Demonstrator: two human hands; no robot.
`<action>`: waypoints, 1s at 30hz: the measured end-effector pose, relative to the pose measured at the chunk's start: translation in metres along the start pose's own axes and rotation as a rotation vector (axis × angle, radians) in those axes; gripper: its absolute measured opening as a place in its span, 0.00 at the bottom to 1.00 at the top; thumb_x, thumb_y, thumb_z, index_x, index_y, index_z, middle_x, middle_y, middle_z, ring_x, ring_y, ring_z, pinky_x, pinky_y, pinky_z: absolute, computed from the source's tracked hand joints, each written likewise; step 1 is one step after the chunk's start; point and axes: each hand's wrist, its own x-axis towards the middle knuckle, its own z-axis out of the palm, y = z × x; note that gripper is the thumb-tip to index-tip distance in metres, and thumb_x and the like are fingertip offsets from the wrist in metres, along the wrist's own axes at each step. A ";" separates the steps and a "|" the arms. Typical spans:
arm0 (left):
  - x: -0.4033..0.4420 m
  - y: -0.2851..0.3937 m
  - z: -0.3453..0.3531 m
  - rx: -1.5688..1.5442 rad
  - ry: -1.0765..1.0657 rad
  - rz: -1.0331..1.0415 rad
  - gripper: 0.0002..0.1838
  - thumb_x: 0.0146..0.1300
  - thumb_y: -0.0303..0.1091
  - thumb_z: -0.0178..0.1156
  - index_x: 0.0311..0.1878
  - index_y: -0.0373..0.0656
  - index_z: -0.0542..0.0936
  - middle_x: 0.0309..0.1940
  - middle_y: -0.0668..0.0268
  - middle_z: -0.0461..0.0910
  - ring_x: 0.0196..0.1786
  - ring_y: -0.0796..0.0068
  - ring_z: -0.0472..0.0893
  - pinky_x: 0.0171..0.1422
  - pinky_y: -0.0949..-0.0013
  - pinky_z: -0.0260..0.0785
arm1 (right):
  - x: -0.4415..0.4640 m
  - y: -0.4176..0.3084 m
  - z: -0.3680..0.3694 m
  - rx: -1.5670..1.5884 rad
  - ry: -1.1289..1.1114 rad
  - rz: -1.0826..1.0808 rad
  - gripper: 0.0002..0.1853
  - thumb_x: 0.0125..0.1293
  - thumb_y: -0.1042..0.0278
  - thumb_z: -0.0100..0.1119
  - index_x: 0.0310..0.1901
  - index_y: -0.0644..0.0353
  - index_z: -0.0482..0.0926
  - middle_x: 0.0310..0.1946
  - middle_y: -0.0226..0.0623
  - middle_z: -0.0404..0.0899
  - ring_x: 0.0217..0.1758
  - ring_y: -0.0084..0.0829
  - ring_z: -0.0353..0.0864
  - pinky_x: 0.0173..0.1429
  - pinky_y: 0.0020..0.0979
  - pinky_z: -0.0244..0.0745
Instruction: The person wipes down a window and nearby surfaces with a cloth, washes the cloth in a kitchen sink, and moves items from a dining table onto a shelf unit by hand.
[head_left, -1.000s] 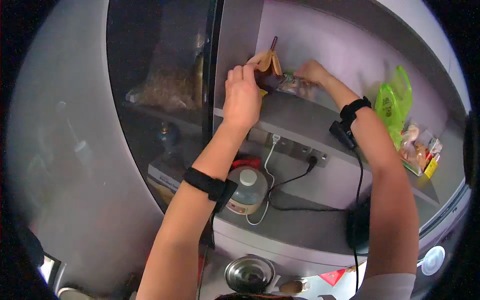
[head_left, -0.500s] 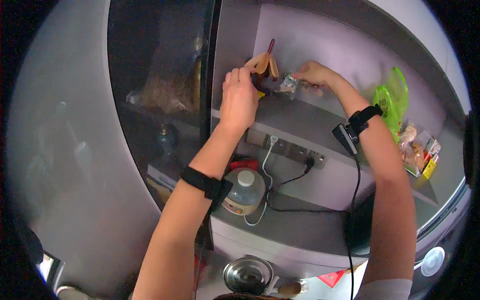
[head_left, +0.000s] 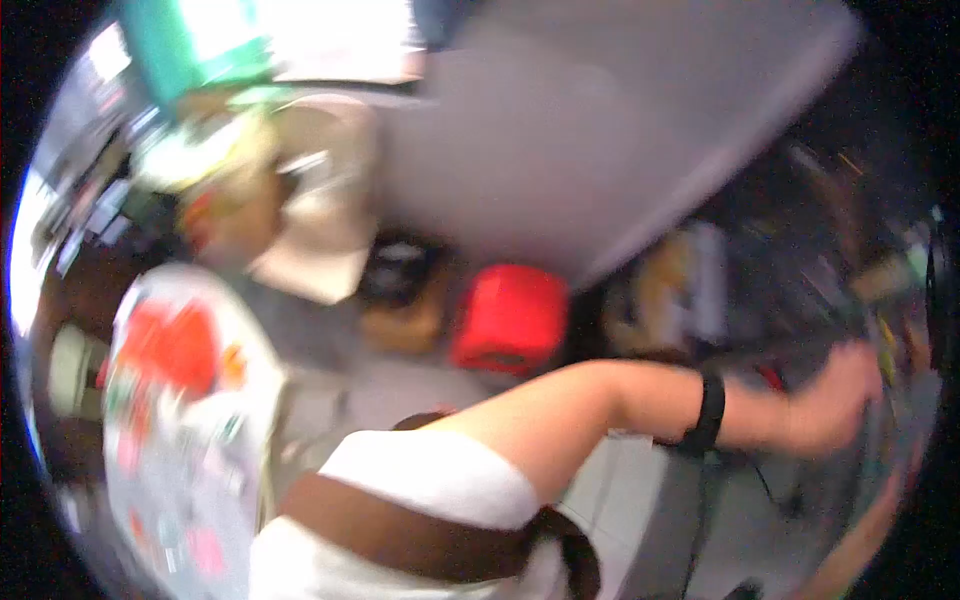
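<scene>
My left hand is at the right side of the view, smeared by motion, with a black strap around its wrist. It is close to the cabinet shelves, among blurred items I cannot make out. Whether its fingers hold anything does not show. What looks like my right forearm runs up along the lower right edge; the hand at its end is outside what I can see.
A grey panel fills the upper middle. A red box-like thing stands below it. To the left are a beige chair-like shape and a light table with a red patch and several small coloured things. White floor tiles show beneath my arm.
My view has swung far to the left and blurred. Both arms have shifted to the right side of the picture, and the shelf with the wooden utensils and green bag is no longer recognisable.
</scene>
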 end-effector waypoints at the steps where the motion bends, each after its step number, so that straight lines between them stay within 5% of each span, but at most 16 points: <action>1: -0.029 0.033 -0.063 0.067 0.151 0.093 0.23 0.40 0.25 0.57 0.44 0.41 0.67 0.45 0.50 0.64 0.50 0.46 0.66 0.55 0.52 0.59 | -0.034 -0.031 -0.008 0.117 -0.001 0.000 0.23 0.70 0.49 0.46 0.32 0.64 0.74 0.30 0.46 0.77 0.32 0.41 0.78 0.38 0.41 0.72; 3: -0.104 0.052 -0.144 -0.181 -0.115 -0.095 0.23 0.40 0.24 0.58 0.45 0.41 0.67 0.45 0.51 0.63 0.52 0.45 0.66 0.55 0.46 0.59 | -0.121 -0.059 -0.006 0.474 -0.208 -0.026 0.16 0.68 0.57 0.48 0.40 0.65 0.72 0.35 0.44 0.76 0.37 0.39 0.77 0.43 0.39 0.72; 7: -0.223 0.124 -0.308 0.313 -0.348 -0.647 0.16 0.48 0.24 0.58 0.43 0.43 0.75 0.42 0.54 0.71 0.49 0.51 0.72 0.51 0.55 0.67 | -0.264 -0.103 0.065 0.971 -1.050 0.174 0.20 0.64 0.74 0.53 0.57 0.67 0.67 0.45 0.41 0.76 0.46 0.33 0.76 0.53 0.35 0.72; 8: -0.228 0.161 -0.340 0.412 -0.342 -0.769 0.15 0.49 0.25 0.60 0.43 0.43 0.75 0.42 0.56 0.72 0.47 0.53 0.74 0.49 0.57 0.69 | -0.291 -0.123 0.092 1.078 -1.218 0.337 0.17 0.68 0.77 0.47 0.59 0.66 0.67 0.45 0.40 0.76 0.46 0.30 0.77 0.51 0.31 0.74; 11: -0.240 0.262 -0.406 0.681 -0.362 -0.781 0.16 0.51 0.29 0.62 0.45 0.43 0.75 0.41 0.57 0.73 0.48 0.55 0.74 0.50 0.57 0.69 | -0.327 -0.183 0.116 1.495 -1.631 0.338 0.15 0.69 0.76 0.48 0.56 0.67 0.69 0.43 0.39 0.77 0.46 0.26 0.78 0.51 0.26 0.74; 16: -0.301 0.435 -0.467 0.906 -0.012 -1.057 0.09 0.59 0.28 0.59 0.42 0.42 0.73 0.39 0.58 0.73 0.47 0.57 0.75 0.53 0.60 0.68 | -0.345 -0.331 0.069 1.637 -1.685 -0.269 0.12 0.66 0.74 0.54 0.49 0.67 0.75 0.34 0.38 0.82 0.38 0.23 0.80 0.43 0.25 0.75; 20: -0.382 0.527 -0.480 1.165 0.203 -1.228 0.08 0.59 0.28 0.58 0.42 0.40 0.75 0.38 0.59 0.74 0.44 0.62 0.76 0.48 0.65 0.69 | -0.367 -0.444 0.054 1.738 -1.737 -0.357 0.12 0.64 0.71 0.55 0.46 0.67 0.77 0.32 0.41 0.83 0.36 0.28 0.82 0.41 0.28 0.75; 25: -0.434 0.590 -0.469 1.181 0.509 -1.263 0.05 0.60 0.26 0.57 0.40 0.39 0.76 0.37 0.57 0.75 0.43 0.59 0.76 0.48 0.64 0.69 | -0.377 -0.596 0.054 1.453 -1.266 -0.701 0.17 0.57 0.63 0.61 0.44 0.66 0.77 0.36 0.48 0.81 0.41 0.46 0.80 0.49 0.40 0.74; 28: -0.453 0.630 -0.468 1.184 0.557 -1.351 0.06 0.60 0.27 0.58 0.40 0.38 0.76 0.35 0.57 0.76 0.42 0.58 0.77 0.47 0.64 0.70 | -0.383 -0.694 0.074 1.246 -1.013 -0.914 0.30 0.55 0.62 0.62 0.58 0.63 0.67 0.54 0.50 0.72 0.57 0.46 0.71 0.61 0.38 0.68; 30: -0.472 0.657 -0.470 1.160 0.626 -1.442 0.06 0.60 0.26 0.58 0.40 0.38 0.77 0.35 0.57 0.76 0.40 0.59 0.78 0.45 0.65 0.71 | -0.391 -0.747 0.085 1.151 -0.887 -0.970 0.36 0.52 0.58 0.64 0.62 0.58 0.62 0.57 0.50 0.68 0.59 0.51 0.67 0.64 0.43 0.64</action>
